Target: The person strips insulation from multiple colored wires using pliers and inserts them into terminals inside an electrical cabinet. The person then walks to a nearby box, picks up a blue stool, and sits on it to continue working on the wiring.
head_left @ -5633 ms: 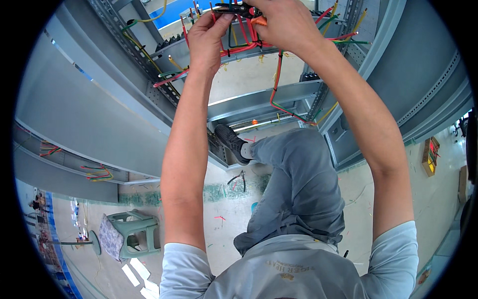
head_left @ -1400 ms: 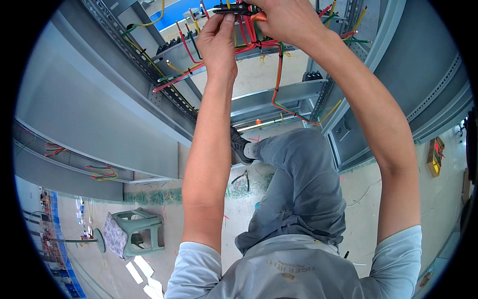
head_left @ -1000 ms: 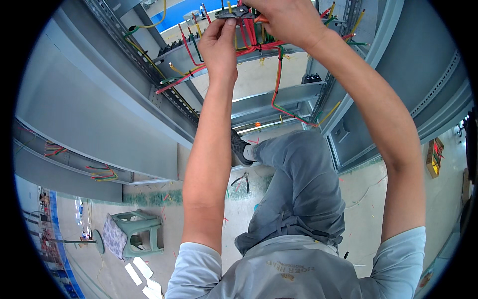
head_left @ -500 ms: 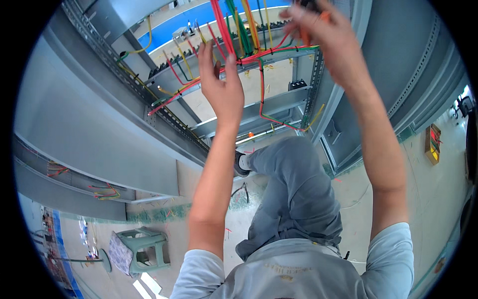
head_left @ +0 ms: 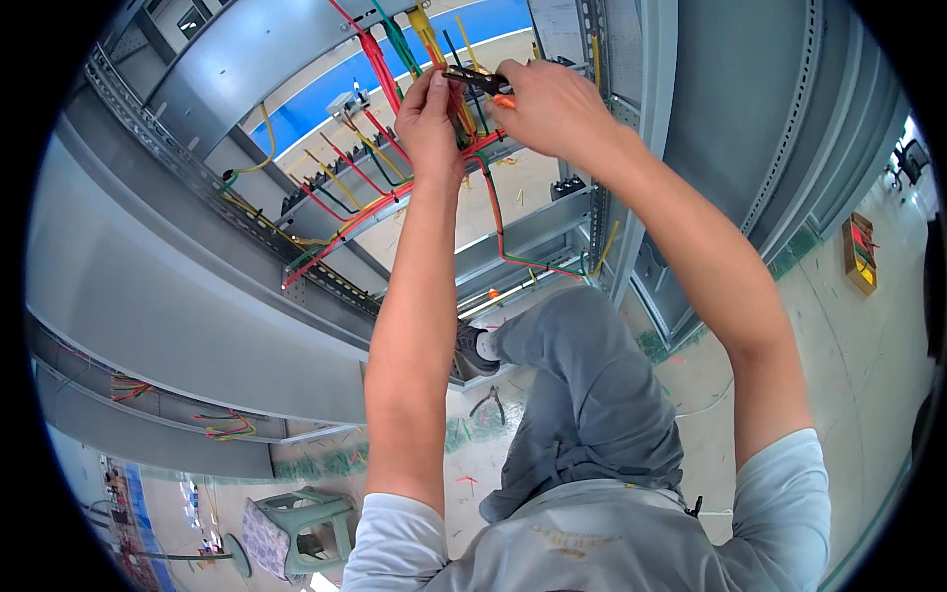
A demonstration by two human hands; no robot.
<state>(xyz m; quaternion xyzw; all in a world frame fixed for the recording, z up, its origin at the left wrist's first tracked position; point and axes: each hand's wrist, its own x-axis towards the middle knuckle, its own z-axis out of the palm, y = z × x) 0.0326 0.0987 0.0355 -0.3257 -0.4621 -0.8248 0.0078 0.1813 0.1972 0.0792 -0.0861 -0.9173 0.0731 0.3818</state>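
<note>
My right hand (head_left: 552,107) grips wire strippers (head_left: 476,81) with a flat black head, perforated with holes, and an orange handle. Their jaws point left and meet the fingertips of my left hand (head_left: 430,128). That hand is closed in a pinch at a wire beside the yellow wires (head_left: 426,37); the pinched end is mostly covered by fingers and jaws. Red wires (head_left: 377,61) and green wires (head_left: 399,39) run down just left of the yellow ones. Below my hands, a tied red and green wire bundle (head_left: 496,212) bends down along the cabinet frame.
Grey cabinet panels (head_left: 197,266) and a perforated rail (head_left: 128,94) stand on the left; another panel (head_left: 735,118) rises at right. Pliers (head_left: 487,405) lie on the floor near my shoe (head_left: 475,347). A green stool (head_left: 316,523) stands lower left, a parts box (head_left: 860,255) far right.
My right hand has come left and down, bringing the strippers to my left hand. The left hand's spread fingers have closed into a pinch. The view has shifted slightly.
</note>
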